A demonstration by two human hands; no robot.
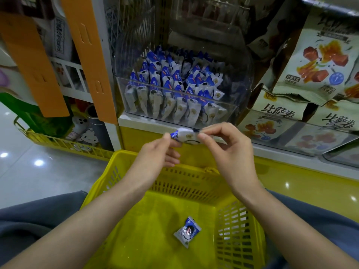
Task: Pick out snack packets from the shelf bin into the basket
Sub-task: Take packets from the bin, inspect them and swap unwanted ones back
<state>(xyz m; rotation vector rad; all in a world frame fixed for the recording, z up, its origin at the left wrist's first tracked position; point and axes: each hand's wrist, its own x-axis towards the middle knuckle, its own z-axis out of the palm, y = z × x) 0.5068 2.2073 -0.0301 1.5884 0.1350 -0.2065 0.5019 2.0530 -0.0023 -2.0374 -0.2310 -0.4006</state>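
Mid-transfer: pinching packet (pixel 186 135) by both ends with left hand (pixel 163 152) and right hand (pixel 227 150) above basket (pixel 136 158). Next: release beside loose packet (pixel 187 232).

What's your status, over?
Left hand, right hand both pinch one snack packet above basket far rim. Second packet lies on basket floor. Nothing in the way.

Orange cardboard strips (pixel 33 61) hang at upper left above a yellow wire rack (pixel 64 144) on the glossy floor (pixel 38 181), while large printed pouches (pixel 318 61) crowd the right-hand side.
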